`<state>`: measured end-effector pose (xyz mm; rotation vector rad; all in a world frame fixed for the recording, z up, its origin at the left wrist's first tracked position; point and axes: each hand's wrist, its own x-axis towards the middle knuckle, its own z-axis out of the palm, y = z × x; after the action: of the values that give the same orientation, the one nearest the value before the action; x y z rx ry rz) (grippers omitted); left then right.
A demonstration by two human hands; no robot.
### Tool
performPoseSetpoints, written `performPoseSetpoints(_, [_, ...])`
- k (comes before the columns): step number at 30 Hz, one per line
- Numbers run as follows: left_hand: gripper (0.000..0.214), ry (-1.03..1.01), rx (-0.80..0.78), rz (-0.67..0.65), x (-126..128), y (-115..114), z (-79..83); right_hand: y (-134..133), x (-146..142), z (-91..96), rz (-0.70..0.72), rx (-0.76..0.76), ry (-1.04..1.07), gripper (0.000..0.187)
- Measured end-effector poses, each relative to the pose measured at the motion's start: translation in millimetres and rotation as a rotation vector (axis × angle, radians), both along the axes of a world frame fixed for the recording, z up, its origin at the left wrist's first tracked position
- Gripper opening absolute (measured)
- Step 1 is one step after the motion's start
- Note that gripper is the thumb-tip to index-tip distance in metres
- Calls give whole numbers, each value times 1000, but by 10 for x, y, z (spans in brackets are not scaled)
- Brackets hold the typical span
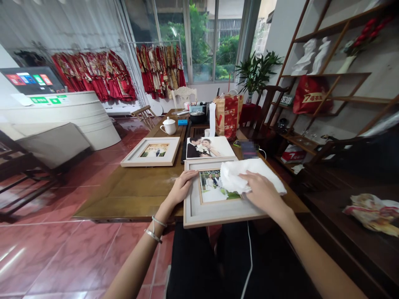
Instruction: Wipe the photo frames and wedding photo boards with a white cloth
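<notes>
the near picture frame (218, 211) has a rim of what looks like pale, smooth, matt wood. the white wipe (234, 173) over it looks matt and slightly rough, either cloth or thick paper. the surface (140, 189) is brown wood with a soft sheen. at far left, the mug (169, 126) is glossy, like ceramic. the floor tiles (77, 245) are smooth and shiny.

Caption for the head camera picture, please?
Left hand on a picture frame, right hand on a white cloth lying over it.

free tabletop (131, 189) left of the near frame (215, 212), second frame (152, 151) beyond
</notes>
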<state>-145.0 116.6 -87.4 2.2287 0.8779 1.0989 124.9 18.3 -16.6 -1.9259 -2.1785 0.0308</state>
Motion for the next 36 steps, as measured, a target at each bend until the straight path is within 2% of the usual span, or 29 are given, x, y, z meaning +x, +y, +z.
performPoseSetpoints(3, [39, -6, 6, -9, -3, 8, -7, -101, -271, -34, 141, -35, 20, 54])
performPoseSetpoints(6, [39, -21, 8, -2, -3, 16, -22, -288, -471, 15, 289, -94, 143, 53])
performPoseSetpoints(8, [39, -34, 6, 4, -1, 19, -33, -357, -552, 51, 395, -121, 252, 51])
performPoseSetpoints(11, [40, -43, 2, -1, 3, 19, -37, -321, -595, 43, 498, -141, 366, 55])
performPoseSetpoints(13, [40, -38, 2, -2, 5, 16, -31, -228, -566, 4, 463, -132, 366, 58])
performPoseSetpoints(18, [40, -19, 12, -9, 4, 10, -18, 45, -320, -98, 247, -75, 270, 56])
performPoseSetpoints(22, [40, -21, 19, -16, -6, 17, -31, 233, -87, -116, 154, -83, 356, 51])
performPoseSetpoints(25, [40, -19, 21, -21, -15, 27, -41, 430, -40, -50, 97, 129, 526, 35])
performPoseSetpoints(27, [41, -20, 22, -24, -18, 31, -41, 603, -108, 26, 62, 301, 593, 34])
performPoseSetpoints(29, [41, -21, 26, -26, -17, 29, -35, 789, -255, 96, 126, 358, 580, 39])
performPoseSetpoints(31, [40, -16, 31, -24, -14, 23, -26, 961, -460, 132, 294, 353, 470, 44])
performPoseSetpoints(34, [39, 11, 19, 4, -10, 18, -22, 1140, -786, 93, 516, 301, 256, 48])
performPoseSetpoints(36, [37, 43, -11, 41, -10, 20, -30, 1193, -946, 25, 561, 246, 180, 48])
